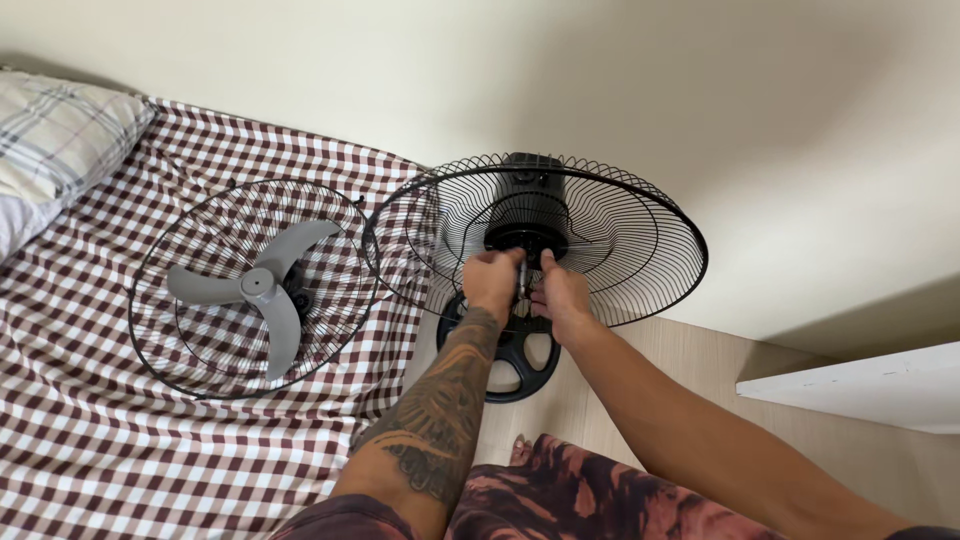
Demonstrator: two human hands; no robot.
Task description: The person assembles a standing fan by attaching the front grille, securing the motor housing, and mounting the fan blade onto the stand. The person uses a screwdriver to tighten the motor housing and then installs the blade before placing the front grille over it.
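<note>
Head view: my left hand point(492, 280) and right hand point(560, 298) pinch closed on the motor shaft point(522, 275) inside the rear fan guard point(640, 235); the blade point(262, 290) lies on the checkered bed point(80, 430).

Rear fan guard point(640, 235), at 12 o'clock: glossy black wire metal. Blade point(262, 290), at 9 o'clock: matt grey plastic, laid on checked cloth point(90, 420).
</note>
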